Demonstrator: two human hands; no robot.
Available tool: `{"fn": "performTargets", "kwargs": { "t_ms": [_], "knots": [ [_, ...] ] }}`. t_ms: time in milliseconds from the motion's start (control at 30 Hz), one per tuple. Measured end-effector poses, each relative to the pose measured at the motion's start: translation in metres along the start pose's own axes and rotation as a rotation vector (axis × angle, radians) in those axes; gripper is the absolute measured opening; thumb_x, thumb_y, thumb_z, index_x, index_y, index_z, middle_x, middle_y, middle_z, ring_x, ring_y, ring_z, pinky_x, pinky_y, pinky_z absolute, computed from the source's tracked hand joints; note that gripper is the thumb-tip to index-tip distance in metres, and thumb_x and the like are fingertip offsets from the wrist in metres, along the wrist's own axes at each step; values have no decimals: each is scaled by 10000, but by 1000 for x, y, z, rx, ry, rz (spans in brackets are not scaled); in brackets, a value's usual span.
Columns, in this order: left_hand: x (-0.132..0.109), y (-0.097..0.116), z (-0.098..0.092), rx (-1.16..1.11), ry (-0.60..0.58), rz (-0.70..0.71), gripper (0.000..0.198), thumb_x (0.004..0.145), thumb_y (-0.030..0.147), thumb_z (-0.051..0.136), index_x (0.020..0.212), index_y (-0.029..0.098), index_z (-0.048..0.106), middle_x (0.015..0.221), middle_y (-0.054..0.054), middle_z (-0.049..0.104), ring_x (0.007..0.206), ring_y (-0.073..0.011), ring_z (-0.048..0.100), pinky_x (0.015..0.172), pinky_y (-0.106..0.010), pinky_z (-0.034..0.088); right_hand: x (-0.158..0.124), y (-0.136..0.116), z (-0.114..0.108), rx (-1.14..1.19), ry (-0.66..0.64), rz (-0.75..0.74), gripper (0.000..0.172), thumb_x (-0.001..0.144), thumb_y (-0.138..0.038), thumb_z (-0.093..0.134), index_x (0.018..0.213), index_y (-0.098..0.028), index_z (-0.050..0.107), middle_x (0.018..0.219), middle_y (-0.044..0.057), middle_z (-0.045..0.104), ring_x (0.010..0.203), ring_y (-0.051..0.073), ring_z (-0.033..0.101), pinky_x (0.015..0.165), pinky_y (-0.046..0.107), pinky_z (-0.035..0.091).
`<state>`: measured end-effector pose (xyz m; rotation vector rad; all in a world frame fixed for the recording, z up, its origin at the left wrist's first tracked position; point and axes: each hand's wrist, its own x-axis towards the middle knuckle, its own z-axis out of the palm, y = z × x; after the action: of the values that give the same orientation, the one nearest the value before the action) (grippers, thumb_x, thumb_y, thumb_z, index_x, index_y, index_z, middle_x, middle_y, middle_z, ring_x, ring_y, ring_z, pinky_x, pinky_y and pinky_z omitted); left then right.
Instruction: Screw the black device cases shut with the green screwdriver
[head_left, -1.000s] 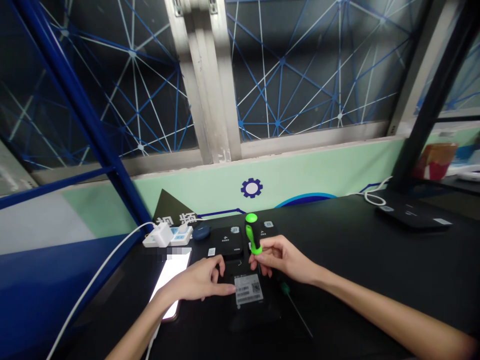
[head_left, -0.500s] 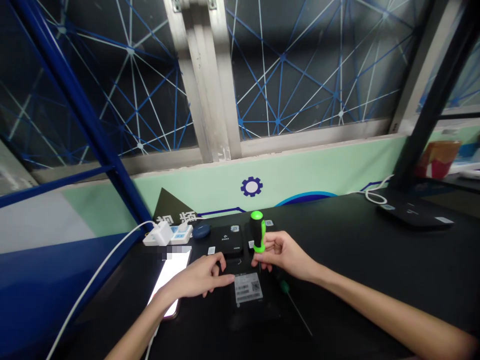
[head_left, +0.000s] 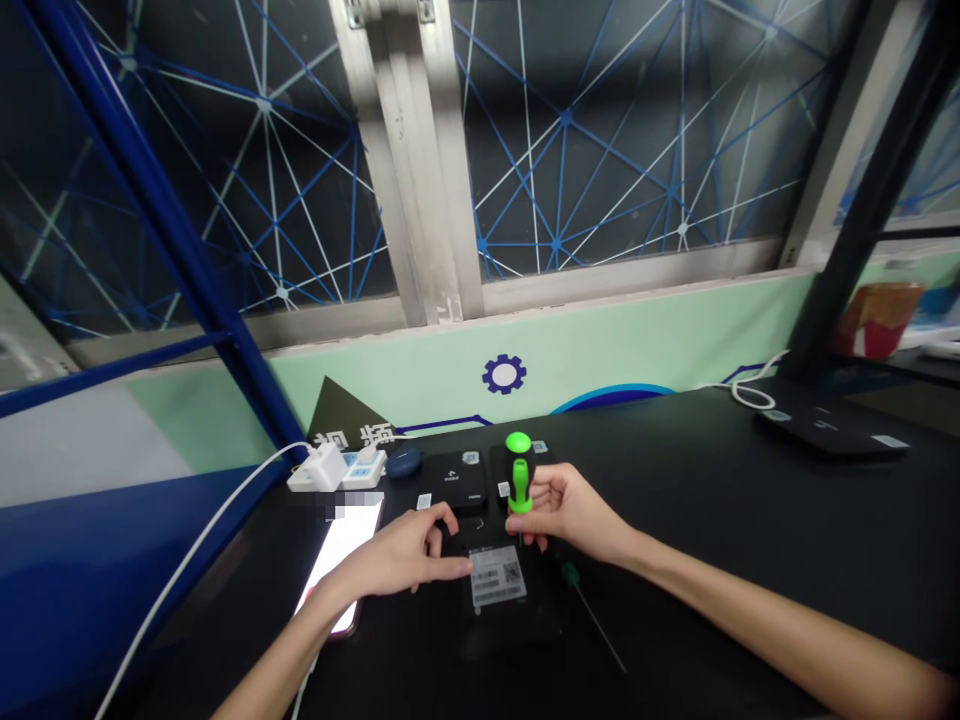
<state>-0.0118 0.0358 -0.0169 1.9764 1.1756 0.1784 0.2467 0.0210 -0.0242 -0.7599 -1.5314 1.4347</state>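
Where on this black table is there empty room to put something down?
Bare black tabletop lies between the right hand, gripping the green-and-black screwdriver, and the flat black device far right. It is crowded around the left hand: labelled black box, lit phone, white power strip.

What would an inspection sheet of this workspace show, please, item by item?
Surface: black table, dark and matt.
Things in hand: flat black box with a white label; green-handled screwdriver upright at its far edge.
Clutter: lit phone, spare screwdriver lying right of the box, two small boxes and a blue case behind it.
Hands: left hand flat on the box; right hand gripping the screwdriver.
Cables: white cable from the power strip runs off leftward; white lead by a flat device far right.
Surroundings: window with blue and white lines, green wall with a gear emblem, blue frame left.
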Motion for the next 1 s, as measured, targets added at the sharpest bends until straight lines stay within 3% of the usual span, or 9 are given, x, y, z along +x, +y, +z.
{"fn": "performTargets", "kwargs": {
  "t_ms": [167, 333, 400, 533, 633, 800, 1000],
  "knots": [
    [2, 0, 2, -48, -6, 1, 483, 773, 591, 685, 1022, 214, 513, 626, 87, 539, 459, -100, 495, 469, -203, 372, -1, -2, -1, -7, -27, -28, 307, 757, -402, 795, 772, -123, 669, 773, 76, 746, 537, 99, 605, 454, 183, 454],
    [3, 1, 4, -84, -9, 12, 471, 778, 555, 688, 1050, 210, 515, 616, 90, 527, 453, -95, 486, 465, -198, 373, -2, 2, -5, -94, -80, -91, 298, 872, -428, 678, 928, -140, 731, 872, 66, 719, 584, 89, 573, 485, 187, 456],
    [3, 3, 4, -83, -13, 14, 465, 785, 541, 685, 1067, 211, 519, 614, 88, 530, 455, -98, 489, 466, -198, 372, -2, 3, -4, -97, -75, -80, 299, 856, -433, 696, 925, -145, 733, 810, 42, 700, 565, 88, 566, 484, 190, 457],
    [2, 6, 3, -52, -20, 17, 462, 807, 535, 670, 1108, 212, 530, 620, 86, 535, 458, -97, 498, 472, -197, 383, -1, 3, -1, -78, 1, -35, 317, 708, -415, 831, 739, -135, 685, 603, -14, 640, 484, 88, 548, 474, 201, 478],
    [1, 8, 2, -18, -22, 12, 470, 816, 539, 661, 1140, 220, 540, 634, 84, 530, 453, -93, 496, 462, -194, 387, -1, 2, 0, -51, 54, -46, 334, 645, -387, 875, 716, -151, 650, 611, -11, 669, 499, 100, 578, 485, 206, 492],
    [2, 6, 2, 2, -6, 9, 467, 808, 553, 668, 1111, 215, 555, 636, 82, 529, 456, -89, 494, 462, -191, 374, -2, 4, -3, -118, 49, -130, 244, 745, -378, 811, 752, -157, 706, 674, 19, 692, 571, 121, 611, 540, 225, 500],
    [2, 5, 3, 29, 34, 21, 459, 815, 570, 647, 1087, 211, 556, 631, 81, 526, 469, -105, 513, 478, -205, 370, -3, 4, -3, -120, 38, -144, 252, 813, -396, 750, 838, -147, 726, 750, 54, 713, 593, 127, 605, 537, 235, 492]
  ]
}}
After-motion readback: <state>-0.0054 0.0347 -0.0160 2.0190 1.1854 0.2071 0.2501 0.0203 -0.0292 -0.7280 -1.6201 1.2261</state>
